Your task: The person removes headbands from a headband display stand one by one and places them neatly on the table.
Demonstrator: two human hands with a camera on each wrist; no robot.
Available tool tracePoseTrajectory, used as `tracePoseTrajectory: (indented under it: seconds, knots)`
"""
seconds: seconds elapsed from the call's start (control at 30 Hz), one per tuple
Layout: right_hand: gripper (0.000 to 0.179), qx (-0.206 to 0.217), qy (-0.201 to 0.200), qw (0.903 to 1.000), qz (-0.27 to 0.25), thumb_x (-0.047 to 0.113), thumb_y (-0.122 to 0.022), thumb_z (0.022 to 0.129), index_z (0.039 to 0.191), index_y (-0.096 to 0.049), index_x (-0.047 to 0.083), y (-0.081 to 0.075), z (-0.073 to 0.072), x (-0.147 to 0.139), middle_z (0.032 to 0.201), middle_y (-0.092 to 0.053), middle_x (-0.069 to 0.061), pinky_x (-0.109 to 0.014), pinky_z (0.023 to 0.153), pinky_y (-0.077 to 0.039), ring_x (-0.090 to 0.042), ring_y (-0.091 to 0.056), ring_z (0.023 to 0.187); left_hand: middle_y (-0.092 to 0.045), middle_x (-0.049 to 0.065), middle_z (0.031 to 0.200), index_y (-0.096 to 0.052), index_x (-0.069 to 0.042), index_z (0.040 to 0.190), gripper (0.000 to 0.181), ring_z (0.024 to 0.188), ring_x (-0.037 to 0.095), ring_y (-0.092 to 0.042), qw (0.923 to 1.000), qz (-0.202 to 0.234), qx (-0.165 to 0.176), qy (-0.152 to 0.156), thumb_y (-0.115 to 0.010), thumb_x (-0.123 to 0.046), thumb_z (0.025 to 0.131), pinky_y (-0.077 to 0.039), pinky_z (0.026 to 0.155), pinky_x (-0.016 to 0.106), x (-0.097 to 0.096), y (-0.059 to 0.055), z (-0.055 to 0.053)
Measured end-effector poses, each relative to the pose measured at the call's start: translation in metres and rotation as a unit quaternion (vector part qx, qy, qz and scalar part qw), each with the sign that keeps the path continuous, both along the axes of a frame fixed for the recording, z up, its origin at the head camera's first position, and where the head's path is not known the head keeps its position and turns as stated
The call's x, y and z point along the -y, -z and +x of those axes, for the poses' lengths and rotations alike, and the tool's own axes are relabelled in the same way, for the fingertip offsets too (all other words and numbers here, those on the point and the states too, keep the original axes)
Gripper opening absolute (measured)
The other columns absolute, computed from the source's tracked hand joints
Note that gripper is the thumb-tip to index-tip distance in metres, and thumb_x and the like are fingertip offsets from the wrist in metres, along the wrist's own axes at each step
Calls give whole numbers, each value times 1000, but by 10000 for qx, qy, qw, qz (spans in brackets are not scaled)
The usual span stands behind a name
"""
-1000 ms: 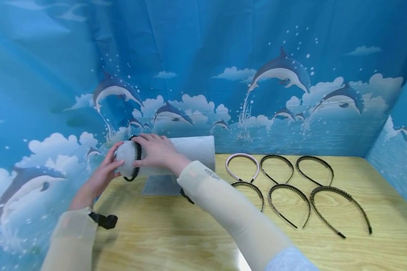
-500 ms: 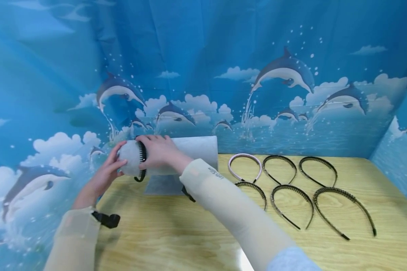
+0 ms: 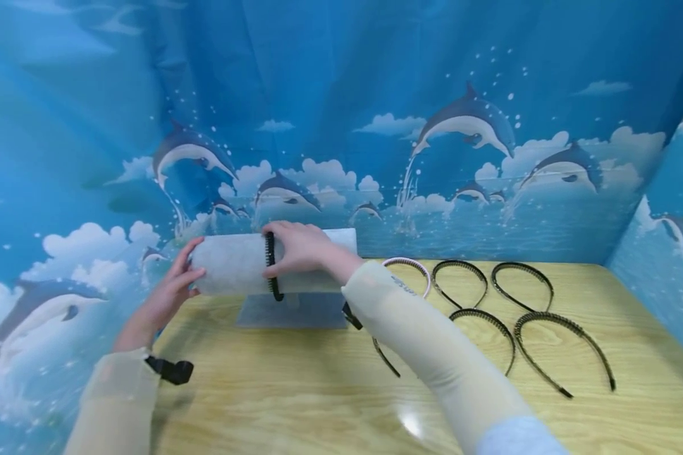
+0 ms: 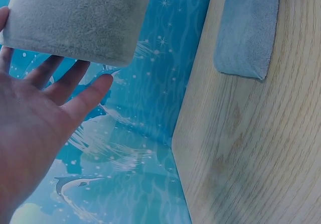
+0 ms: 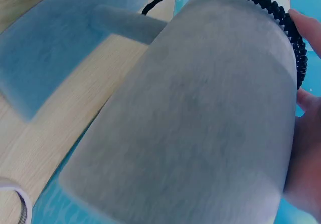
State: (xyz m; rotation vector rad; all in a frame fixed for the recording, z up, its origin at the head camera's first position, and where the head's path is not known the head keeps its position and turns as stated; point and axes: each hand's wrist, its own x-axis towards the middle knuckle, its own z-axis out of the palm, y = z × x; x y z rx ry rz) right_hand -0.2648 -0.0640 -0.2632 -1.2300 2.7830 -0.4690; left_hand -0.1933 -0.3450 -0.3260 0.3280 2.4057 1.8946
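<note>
A black toothed headband (image 3: 270, 268) straddles a grey plush-covered cylinder (image 3: 227, 265) lying sideways on its stand. My right hand (image 3: 304, 249) grips the headband, thumb on the near side and fingers over the top. In the right wrist view, the headband (image 5: 271, 5) curves over the cylinder's far part, fingertips against its toothed band. My left hand (image 3: 173, 291) rests against the cylinder's left end. Seen from the left wrist, that hand (image 4: 40, 113) has its fingers extended along the end of the cylinder (image 4: 80, 18).
The stand's flat grey base (image 3: 262, 313) sits on the wooden table (image 3: 250, 385). To the right lie several headbands in two rows, including a pink one (image 3: 404, 260) and a dark one (image 3: 566, 322). My right sleeve (image 3: 421, 341) covers part of them. A dolphin-print backdrop (image 3: 330, 126) stands behind.
My right hand has slid the black headband rightward along the cylinder, from near its left end to about the middle. My left hand has stayed at the left end.
</note>
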Motion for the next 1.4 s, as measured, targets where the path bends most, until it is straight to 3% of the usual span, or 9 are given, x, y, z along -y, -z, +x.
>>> tracePoseTrajectory:
  seconds: [0.27, 0.57, 0.87, 1.17, 1.4]
  knots:
    - [83, -72, 4, 10000, -28, 59, -68, 83, 149, -35, 22, 2, 0, -24, 152, -35, 1, -45, 109, -29, -19, -35, 136, -11, 11, 150, -10, -37, 155, 58, 117, 8, -39, 9995, 283, -78, 98, -40, -23, 106, -45, 83, 26, 8, 7, 0]
    - [81, -30, 53, 9999, -135, 58, -69, 82, 146, -38, 19, 2, -5, -58, 151, -36, -1, -41, 106, -34, -20, -38, 134, -3, 17, 152, -10, -39, 154, 58, 115, 6, -41, 9997, 165, -140, 133, -38, -23, 106, -43, 82, 25, 9, 5, 1]
    - [79, 93, 40, 9984, -559, 54, -72, 82, 144, -41, 16, 8, -7, -88, 145, -43, -3, -39, 100, -39, -20, -42, 129, -8, 11, 151, -11, -37, 154, 58, 115, 4, -41, 9992, 319, -141, 172, -39, -22, 106, -45, 81, 24, 8, 4, 2]
    - [98, 696, 378, 9870, -1400, 54, -76, 79, 154, -21, 22, 26, -6, -103, 154, -28, -4, -46, 99, -41, -24, -34, 136, -18, 2, 146, -10, -35, 155, 57, 115, 6, -40, 9994, 271, -116, 154, -38, -22, 107, -44, 82, 26, 7, 6, 2]
    - [109, 384, 259, 9898, -1350, 52, -83, 71, 154, -22, 18, 34, -8, -107, 158, -21, -4, -48, 106, -34, -24, -22, 142, -13, 5, 149, -10, -38, 154, 57, 116, 6, -40, 9994, 164, -172, 269, -38, -23, 107, -42, 83, 28, 4, 5, 0]
